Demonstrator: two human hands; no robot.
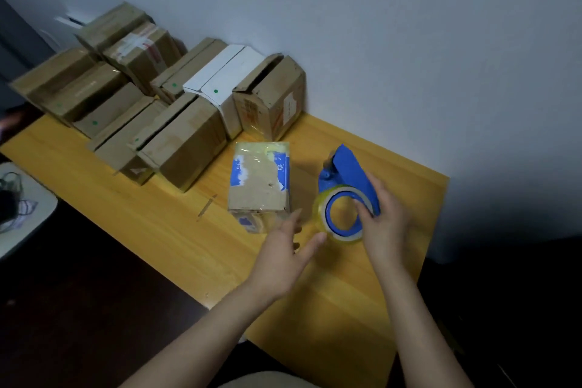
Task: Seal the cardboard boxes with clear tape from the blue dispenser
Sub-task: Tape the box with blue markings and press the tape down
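Cardboard boxes [185, 135], blue dispenser [345, 162] on yellow table [151, 214] against grey wall [409, 25]

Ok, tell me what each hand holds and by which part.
The right hand grips the blue dispenser by its roll end, fingers curled into the core of the tape roll. The left hand is open beside it, holding nothing.

One view is given, taken from a wide-angle camera worn on the head and turned forward and down. The yellow desk [157, 224] is seen from above and close by (its edges are set diagonally across the frame). The left hand [280, 261] and right hand [384, 224] are caught near the lower middle, forearms entering from the bottom edge. The pale wall [409, 25] is taken in behind.
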